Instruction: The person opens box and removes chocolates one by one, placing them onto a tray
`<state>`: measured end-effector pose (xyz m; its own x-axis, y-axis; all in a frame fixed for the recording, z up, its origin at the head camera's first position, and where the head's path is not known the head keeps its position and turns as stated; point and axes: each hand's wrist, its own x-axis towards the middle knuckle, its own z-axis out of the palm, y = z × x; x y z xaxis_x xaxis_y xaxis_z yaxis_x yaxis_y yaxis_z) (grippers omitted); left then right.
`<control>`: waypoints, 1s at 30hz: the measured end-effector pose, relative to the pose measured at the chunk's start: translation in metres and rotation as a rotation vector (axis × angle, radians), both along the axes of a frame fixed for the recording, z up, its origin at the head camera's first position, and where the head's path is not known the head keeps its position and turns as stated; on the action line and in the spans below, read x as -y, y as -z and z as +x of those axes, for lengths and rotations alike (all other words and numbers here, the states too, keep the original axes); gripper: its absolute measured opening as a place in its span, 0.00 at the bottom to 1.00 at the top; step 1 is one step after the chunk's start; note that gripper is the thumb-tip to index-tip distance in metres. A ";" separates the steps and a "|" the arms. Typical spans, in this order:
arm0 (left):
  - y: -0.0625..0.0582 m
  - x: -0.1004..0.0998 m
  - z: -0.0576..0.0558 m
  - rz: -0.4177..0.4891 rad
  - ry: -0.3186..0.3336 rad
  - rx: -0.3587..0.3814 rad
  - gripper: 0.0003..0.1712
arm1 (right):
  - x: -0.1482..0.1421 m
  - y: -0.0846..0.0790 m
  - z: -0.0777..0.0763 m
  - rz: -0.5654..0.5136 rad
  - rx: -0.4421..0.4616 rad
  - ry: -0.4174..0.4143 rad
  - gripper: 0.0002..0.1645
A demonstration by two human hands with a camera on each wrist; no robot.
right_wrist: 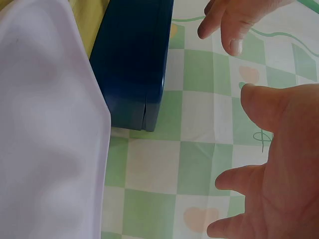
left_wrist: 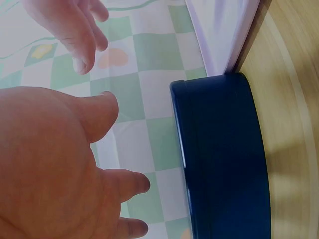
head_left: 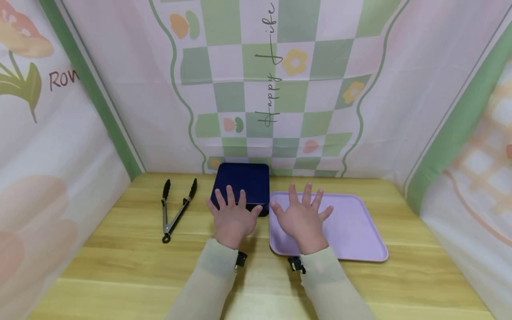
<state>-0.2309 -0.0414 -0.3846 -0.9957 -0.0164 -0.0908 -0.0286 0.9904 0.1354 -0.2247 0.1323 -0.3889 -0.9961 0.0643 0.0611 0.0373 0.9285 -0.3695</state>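
we see a printed cloth (head_left: 292, 98) filling the far side, its upper edge cut off; at 12 o'clock, dark script running upward reads "happy life". on the side cloth (head_left: 24, 155) at 10 o'clock we make out "ro" and a last letter too cut off to be sure of. below lies the wood-grain surface (head_left: 256, 293), cut off at 6 o'clock. pale sleeves (head_left: 214, 280) leave the frame there too. the lilac tray (head_left: 352, 226) sits at 3 o'clock, its near-left part behind the right arm. the navy box (head_left: 244, 182) stands at 12 o'clock, its front partly hidden; whether it touches the tray we cannot tell. black-tipped tongs (head_left: 176, 218) lie splayed at 9 o'clock. we find both hands raised, fingers spread: the left hand (head_left: 234, 222) before the box, the right hand (head_left: 302, 220) above the tray. small black fittings (head_left: 296, 264) at the cuffs stay hard to make out.
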 end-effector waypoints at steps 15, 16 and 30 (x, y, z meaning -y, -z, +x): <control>-0.001 0.010 -0.009 0.117 0.040 -0.018 0.45 | -0.002 0.001 -0.011 -0.063 0.009 -0.036 0.54; -0.001 0.015 -0.011 0.149 0.055 -0.029 0.46 | -0.005 -0.001 -0.012 -0.103 0.010 -0.048 0.53; -0.014 0.132 -0.049 0.776 -0.105 -0.052 0.41 | -0.037 -0.019 -0.044 -1.407 0.189 0.073 0.35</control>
